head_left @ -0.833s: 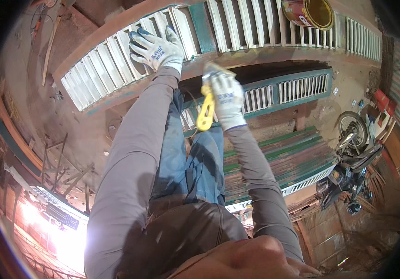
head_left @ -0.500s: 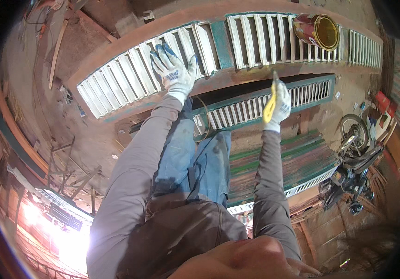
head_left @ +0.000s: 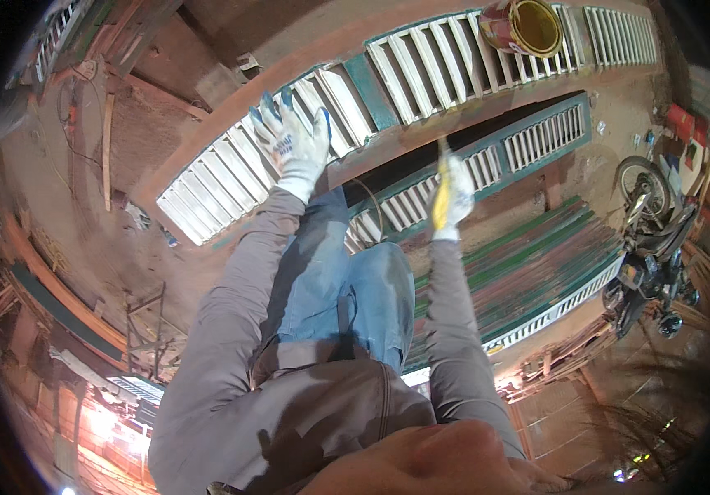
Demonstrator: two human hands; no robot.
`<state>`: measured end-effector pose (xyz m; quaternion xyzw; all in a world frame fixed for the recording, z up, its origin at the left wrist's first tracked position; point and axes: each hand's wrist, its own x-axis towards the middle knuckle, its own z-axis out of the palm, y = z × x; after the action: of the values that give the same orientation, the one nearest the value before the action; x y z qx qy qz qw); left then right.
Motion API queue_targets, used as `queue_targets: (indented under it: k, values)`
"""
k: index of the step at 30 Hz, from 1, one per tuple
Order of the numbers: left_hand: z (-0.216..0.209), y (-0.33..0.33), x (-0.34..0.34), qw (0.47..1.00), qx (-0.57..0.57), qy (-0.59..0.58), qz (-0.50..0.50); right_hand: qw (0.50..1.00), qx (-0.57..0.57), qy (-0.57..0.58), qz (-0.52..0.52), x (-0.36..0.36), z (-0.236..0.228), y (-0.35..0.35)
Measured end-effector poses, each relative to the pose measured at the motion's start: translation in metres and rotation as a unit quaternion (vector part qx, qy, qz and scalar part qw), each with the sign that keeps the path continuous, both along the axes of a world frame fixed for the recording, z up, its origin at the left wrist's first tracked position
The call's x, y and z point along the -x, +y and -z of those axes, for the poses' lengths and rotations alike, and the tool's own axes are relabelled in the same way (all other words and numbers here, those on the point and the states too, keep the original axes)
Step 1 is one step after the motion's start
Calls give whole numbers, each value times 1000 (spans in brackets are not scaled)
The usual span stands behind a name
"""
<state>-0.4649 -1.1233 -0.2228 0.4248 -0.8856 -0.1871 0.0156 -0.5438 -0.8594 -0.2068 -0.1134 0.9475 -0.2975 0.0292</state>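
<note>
A long louvred shutter panel with white slats and a reddish-brown and green frame lies in front of me. My left hand, in a white glove with blue fingertips, is spread out over its left slats; whether it presses on them I cannot tell. My right hand, also gloved, is closed round a slim yellow-handled tool with a narrow tip pointing away from me. The tool's exact kind is unclear. That tip is near the panel's near edge. An open paint can, red outside and yellowish inside, rests on the right slats.
A second louvred shutter lies nearer me, below the first. Closer still is a stack of green and brown boards. A motorcycle is at the right. Wooden planks lie at the left, and a thin stick lies on the floor.
The view has turned, so the panels look more tilted. My right hand has shifted left in the picture with the tool still in it. My left hand stays spread over the slats.
</note>
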Motion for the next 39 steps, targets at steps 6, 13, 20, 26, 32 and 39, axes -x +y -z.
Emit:
queue_targets:
  k: [6,13,20,26,32,39]
  values:
    - [-11,-27,93,988,-18,95,122,972,98,-195,-85,-27,24,-22]
    - [-43,23,255,930,-231,146,247,981,-19,-191,-21,-81,1,-33]
    - [-27,61,331,920,-288,74,256,980,-200,2,1,56,19,19]
    - [5,59,347,858,18,156,489,957,-269,28,-105,71,35,9]
    - [-35,48,303,898,-373,183,146,947,-246,-54,-198,-8,22,-18]
    - [-42,-43,148,876,-5,169,451,923,-122,-323,-168,-100,4,-53]
